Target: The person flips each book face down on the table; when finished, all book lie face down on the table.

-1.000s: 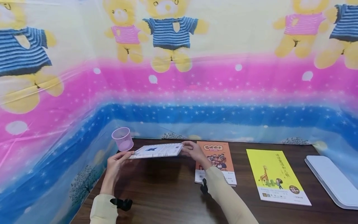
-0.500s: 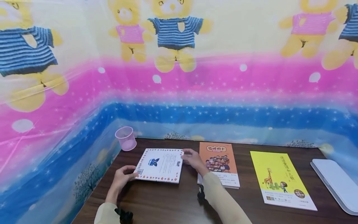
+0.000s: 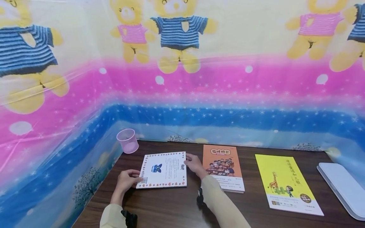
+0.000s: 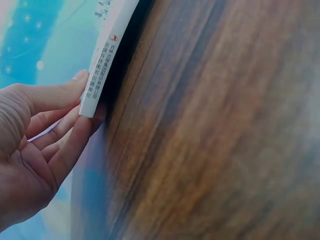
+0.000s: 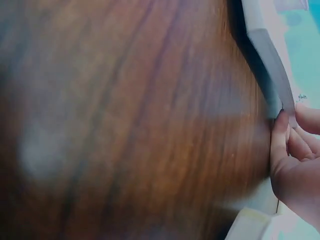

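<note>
A white book (image 3: 163, 171) with a leaf-patterned border and a small blue figure lies face up between both hands, low over the dark wooden table (image 3: 159, 209). My left hand (image 3: 126, 182) pinches its left edge; in the left wrist view the thumb rests on top of the book's printed spine (image 4: 102, 75) with fingers beneath. The right hand (image 3: 195, 164) pinches the opposite edge. In the right wrist view, thumb and fingers of that hand (image 5: 300, 150) meet at the corner of the book's page edge (image 5: 275, 65), and a dark gap shows under the book.
An orange book (image 3: 223, 161) lies just right of the right hand. Farther right are a yellow book (image 3: 285, 177) and a white case (image 3: 342, 186). A pink cup (image 3: 127, 142) stands at the back left corner, near the printed cloth wall (image 3: 182, 117).
The white book has come down from a raised, edge-on tilt to nearly flat near the table, then turned slightly. Both hands moved with it and kept their hold.
</note>
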The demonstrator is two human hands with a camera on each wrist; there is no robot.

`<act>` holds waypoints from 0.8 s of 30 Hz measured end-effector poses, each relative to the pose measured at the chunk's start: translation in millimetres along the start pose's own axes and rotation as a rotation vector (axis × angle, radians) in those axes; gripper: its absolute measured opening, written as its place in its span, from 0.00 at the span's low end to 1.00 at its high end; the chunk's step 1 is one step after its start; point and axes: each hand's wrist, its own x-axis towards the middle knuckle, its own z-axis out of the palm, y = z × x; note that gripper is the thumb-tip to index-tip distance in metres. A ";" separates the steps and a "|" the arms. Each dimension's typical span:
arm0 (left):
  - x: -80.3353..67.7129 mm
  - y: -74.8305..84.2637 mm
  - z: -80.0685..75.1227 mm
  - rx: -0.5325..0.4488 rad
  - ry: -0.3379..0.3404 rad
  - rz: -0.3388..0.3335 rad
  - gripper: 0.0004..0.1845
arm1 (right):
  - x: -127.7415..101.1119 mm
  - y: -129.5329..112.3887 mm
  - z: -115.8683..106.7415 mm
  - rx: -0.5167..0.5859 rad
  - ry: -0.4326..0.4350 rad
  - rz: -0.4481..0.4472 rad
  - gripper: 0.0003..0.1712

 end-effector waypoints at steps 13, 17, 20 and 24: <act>-9.9 8.2 9.7 -0.062 -0.122 -0.038 0.20 | 3.5 -9.4 2.1 -0.037 -0.079 0.001 0.31; -12.2 7.4 15.2 -0.086 -0.144 -0.063 0.20 | 2.6 -8.0 3.1 -0.034 -0.082 0.016 0.32; -13.0 6.3 17.2 -0.091 -0.139 -0.087 0.20 | 2.2 -7.4 3.6 -0.042 -0.079 0.012 0.32; -12.3 6.2 14.0 -0.086 -0.135 -0.089 0.20 | 4.2 -8.8 4.4 -0.020 -0.075 -0.003 0.32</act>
